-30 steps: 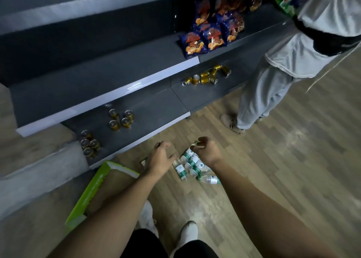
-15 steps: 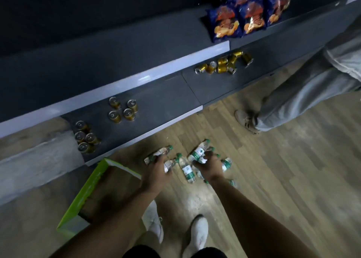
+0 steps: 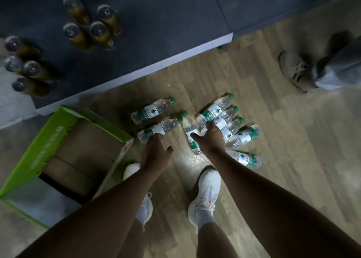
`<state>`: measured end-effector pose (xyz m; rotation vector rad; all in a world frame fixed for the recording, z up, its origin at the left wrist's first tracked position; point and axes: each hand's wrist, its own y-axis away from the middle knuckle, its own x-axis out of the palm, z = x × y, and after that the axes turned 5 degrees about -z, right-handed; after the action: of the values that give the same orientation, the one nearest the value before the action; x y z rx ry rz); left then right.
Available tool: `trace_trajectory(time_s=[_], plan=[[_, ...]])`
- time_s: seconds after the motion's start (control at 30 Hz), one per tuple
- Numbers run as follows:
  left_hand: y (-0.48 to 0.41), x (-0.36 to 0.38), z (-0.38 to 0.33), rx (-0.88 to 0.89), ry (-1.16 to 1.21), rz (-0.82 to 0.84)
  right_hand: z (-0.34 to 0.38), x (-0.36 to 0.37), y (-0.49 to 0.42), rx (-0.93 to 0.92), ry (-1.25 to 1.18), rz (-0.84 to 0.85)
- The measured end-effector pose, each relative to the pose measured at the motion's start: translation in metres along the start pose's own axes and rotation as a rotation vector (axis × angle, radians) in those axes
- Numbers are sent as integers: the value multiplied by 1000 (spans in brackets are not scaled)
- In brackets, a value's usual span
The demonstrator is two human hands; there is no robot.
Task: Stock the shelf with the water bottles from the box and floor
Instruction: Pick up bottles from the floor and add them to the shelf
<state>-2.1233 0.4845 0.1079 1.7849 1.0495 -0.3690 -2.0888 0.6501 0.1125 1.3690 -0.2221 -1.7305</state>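
Note:
Several clear water bottles with green caps and green-white labels lie on the wooden floor. My left hand [image 3: 156,152] reaches down with straight fingers, its fingertips touching the base of one bottle [image 3: 162,128]. Another bottle [image 3: 152,111] lies just beyond it. My right hand [image 3: 212,138] is spread over a tight cluster of bottles [image 3: 214,110], fingertips resting on them and thumb beside a bottle [image 3: 190,129] between my hands. One more bottle [image 3: 248,160] lies to the right of my right forearm. The dark grey bottom shelf [image 3: 166,29] runs across the top.
An open green cardboard box [image 3: 42,148] stands on the floor at left, its brown bottom showing. Two groups of golden cans [image 3: 97,31] [image 3: 29,70] stand on the shelf. Another person's shoe [image 3: 293,70] is at the right. My white shoes [image 3: 207,189] stand below the bottles.
My view has dropped much closer to the floor and the upper shelves have left the frame. Both hands have come down onto the bottles, and the right hand's fingers have spread.

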Motion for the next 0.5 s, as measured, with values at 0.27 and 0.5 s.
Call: trace_trajectory(time_s=[0.27,0.5], plan=[[-67,104,53,-110,53,65,-61,99,-91,-26,85,66],[-95,146,89,-92,14,100,-76,146,-135,7,48,72]])
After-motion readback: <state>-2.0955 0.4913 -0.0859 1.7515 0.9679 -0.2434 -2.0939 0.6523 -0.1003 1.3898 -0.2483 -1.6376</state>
